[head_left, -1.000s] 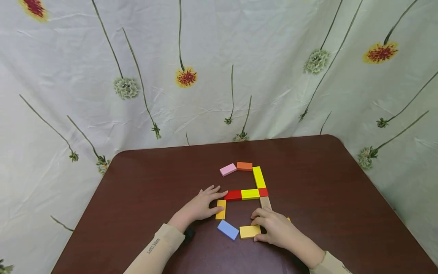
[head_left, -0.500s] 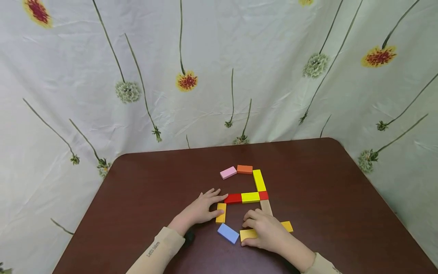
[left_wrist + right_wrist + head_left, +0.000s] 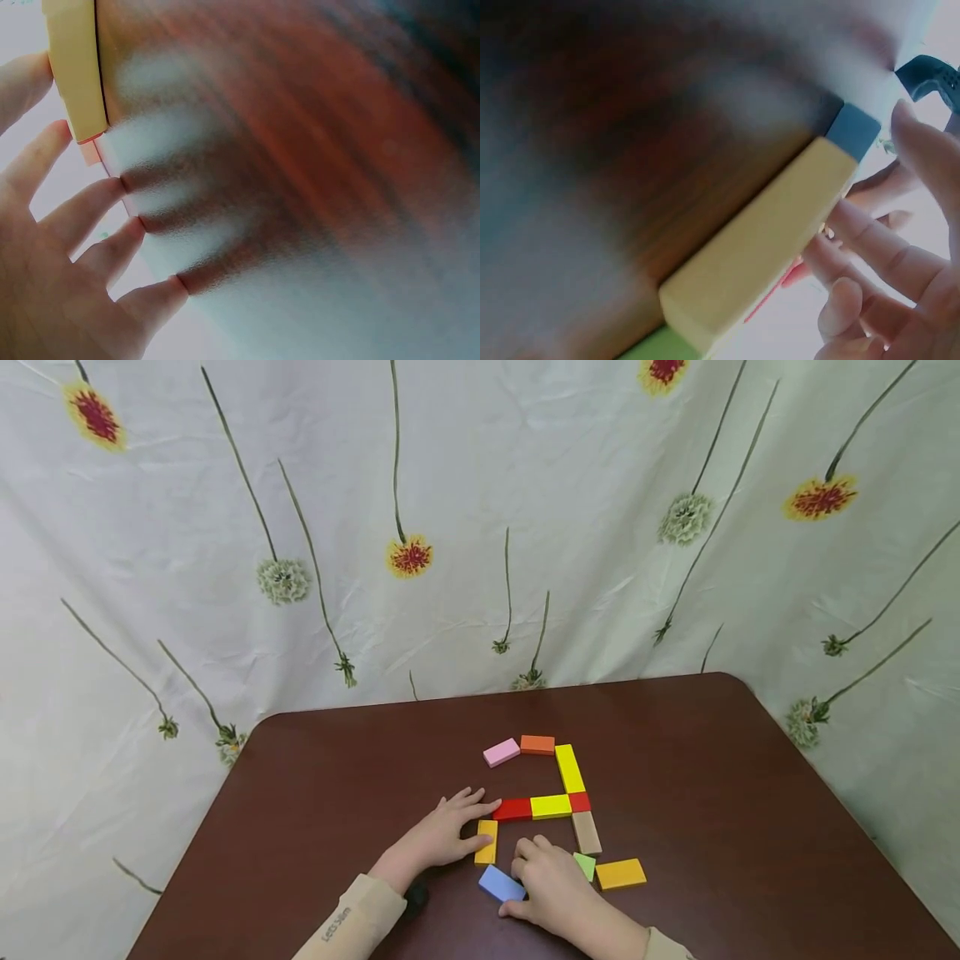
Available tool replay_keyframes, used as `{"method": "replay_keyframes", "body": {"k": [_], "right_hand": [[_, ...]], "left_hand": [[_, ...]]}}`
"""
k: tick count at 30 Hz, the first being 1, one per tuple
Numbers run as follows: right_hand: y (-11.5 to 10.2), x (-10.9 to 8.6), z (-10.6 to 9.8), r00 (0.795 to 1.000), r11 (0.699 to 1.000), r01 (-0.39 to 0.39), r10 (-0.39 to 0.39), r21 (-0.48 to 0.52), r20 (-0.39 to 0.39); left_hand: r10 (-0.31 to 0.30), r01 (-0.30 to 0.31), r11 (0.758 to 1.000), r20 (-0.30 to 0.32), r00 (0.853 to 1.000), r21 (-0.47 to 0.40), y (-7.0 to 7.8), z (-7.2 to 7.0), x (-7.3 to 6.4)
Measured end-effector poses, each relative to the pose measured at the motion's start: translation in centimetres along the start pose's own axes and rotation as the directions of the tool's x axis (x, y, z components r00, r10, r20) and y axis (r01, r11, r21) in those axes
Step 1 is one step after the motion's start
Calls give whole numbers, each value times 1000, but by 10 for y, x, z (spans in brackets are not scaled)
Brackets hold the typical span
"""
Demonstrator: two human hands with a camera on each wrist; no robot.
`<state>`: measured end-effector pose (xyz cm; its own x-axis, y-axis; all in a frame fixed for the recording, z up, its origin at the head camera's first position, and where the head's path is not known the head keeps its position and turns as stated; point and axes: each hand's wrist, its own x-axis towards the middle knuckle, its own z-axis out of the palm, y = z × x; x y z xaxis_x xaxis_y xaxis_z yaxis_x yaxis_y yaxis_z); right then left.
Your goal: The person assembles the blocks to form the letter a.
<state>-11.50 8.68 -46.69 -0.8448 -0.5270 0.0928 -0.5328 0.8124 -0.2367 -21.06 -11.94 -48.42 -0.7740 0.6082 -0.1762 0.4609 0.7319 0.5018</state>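
Observation:
My left hand point(image 3: 448, 829) lies with fingers spread on the table, its thumb on an orange-yellow wooden block point(image 3: 486, 857) and its index fingertip at the end of a red block point(image 3: 513, 811). My right hand point(image 3: 551, 887) reaches over the near part of the block outline. Its thumb and index finger lie either side of a blue block point(image 3: 497, 882), the thumb apart from it in the right wrist view. A pale yellow block point(image 3: 757, 240), covered by this hand in the head view, sits between the blue block and a green block point(image 3: 585, 865).
Yellow point(image 3: 551, 807), small red point(image 3: 579, 802) and beige point(image 3: 587, 833) blocks continue the outline. Another yellow block point(image 3: 570, 768), an orange block point(image 3: 537, 745) and a pink block point(image 3: 502, 752) form its far part. An orange-yellow block point(image 3: 621, 874) sits at right. A flowered cloth point(image 3: 465, 635) hangs behind the table.
My right hand has moved left, from the pale yellow block to the blue one, uncovering the green block and the orange-yellow block at right. My left hand stays put. The head view has tilted up slightly.

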Motion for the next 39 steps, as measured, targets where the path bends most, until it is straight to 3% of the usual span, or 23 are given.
{"method": "replay_keyframes", "body": {"k": [5,25,31,36,39], "right_hand": [[-4,0,6,1000,1000,-22,22,-18,22],[-6,-1,3,999,999,-26,26,-22,-20],[4,-6,-9,990,990,-123,127,75,-63],[26,-20,-28,958,967,-229,244,108,-151],[42,-33,-35,946,956,-266,284,125,-158]], "left_hand": [[-4,4,1000,5,1000,-11,-1,4,-1],[-12,12,1000,0,1000,-23,1,1,-2],[-11,11,1000,-4,1000,-13,1,0,-1],[-21,21,1000,8,1000,-3,0,1,2],[-20,20,1000,10,1000,1,0,1,3]]}}
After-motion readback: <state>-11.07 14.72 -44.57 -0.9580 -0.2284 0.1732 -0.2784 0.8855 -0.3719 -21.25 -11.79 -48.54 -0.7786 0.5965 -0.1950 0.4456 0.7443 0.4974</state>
